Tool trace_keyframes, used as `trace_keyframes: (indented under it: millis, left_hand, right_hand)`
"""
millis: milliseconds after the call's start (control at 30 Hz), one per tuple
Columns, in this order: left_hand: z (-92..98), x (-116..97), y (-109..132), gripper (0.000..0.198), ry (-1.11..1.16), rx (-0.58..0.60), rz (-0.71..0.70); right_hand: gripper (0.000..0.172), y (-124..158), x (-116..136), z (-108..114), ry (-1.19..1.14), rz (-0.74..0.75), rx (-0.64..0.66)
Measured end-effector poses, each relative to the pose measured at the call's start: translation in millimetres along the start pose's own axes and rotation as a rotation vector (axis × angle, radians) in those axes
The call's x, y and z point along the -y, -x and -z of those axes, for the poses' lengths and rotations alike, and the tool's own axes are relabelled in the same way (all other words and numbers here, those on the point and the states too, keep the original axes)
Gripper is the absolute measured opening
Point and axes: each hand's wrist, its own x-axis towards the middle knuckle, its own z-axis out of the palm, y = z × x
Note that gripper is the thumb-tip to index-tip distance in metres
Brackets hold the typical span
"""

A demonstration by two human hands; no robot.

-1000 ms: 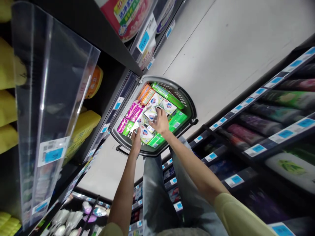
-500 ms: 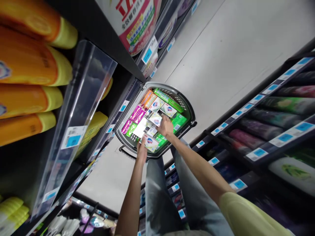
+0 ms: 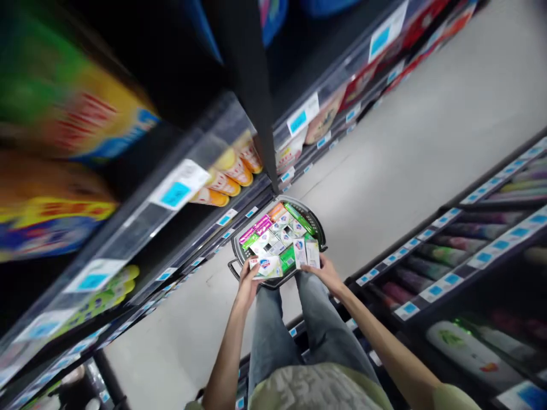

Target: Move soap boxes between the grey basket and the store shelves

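Observation:
A grey shopping basket [image 3: 235, 246] with a black handle sits below me, filled with small boxes. My left hand [image 3: 247, 282] grips the end of a white soap box [image 3: 270, 267] over the near side of the basket. My right hand [image 3: 328, 275] is closed on white soap boxes [image 3: 301, 254], seemingly two side by side, above the near right corner. Inside the basket lie purple boxes [image 3: 257, 227], an orange box [image 3: 277, 211], green packs [image 3: 299, 218] along the far side and more white soap boxes [image 3: 284, 221].
On the left, shelves hold orange bottles [image 3: 233, 181] and bright bags [image 3: 85, 114], with price tags [image 3: 179, 186] along the edges. A dark shelf upright [image 3: 267, 114] rises just beyond the basket. Low shelves of bottles [image 3: 427, 270] run along the right. Pale floor [image 3: 405, 165] stretches ahead.
My right hand has moved from the middle of the basket to its near right corner, with soap boxes in it. The left hand has lifted its soap box slightly. The view has shifted.

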Motion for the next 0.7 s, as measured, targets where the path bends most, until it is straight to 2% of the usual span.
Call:
trace_keyframes:
  millis: [167,267,367,467,600,700]
  left_hand:
    - [-20.8,-84.9,85.2,0.055,-0.078,-0.022,-0.192]
    - [-29.0,-121.9,132.3,0.052,-0.05,-0.043,-0.333]
    - [-31.4,-148.1,177.1,0.05,-0.006,-0.068,-0.462]
    - [-26.4,-170.6,222.2,0.048,0.022,-0.092,-0.578]
    - [-11.7,-197.2,279.0,0.048,0.136,-0.147,-0.67]
    - [-2.7,-208.4,314.2,0.048,0.398,-0.074,-0.659]
  right_hand:
    - [0.059,85.5,58.0,-20.3,-0.223,-0.037,0.129]
    - [0.059,126.0,91.0,-35.8,-0.269,-0.024,0.182]
    - [0.056,159.1,116.7,-46.5,-0.279,0.038,0.276]
    - [0.054,184.5,129.8,-49.5,-0.258,0.096,0.351]
    - [0.046,206.7,132.7,-45.9,-0.149,0.122,0.39]
    - [0.048,218.7,129.3,-44.4,-0.034,0.127,0.389]
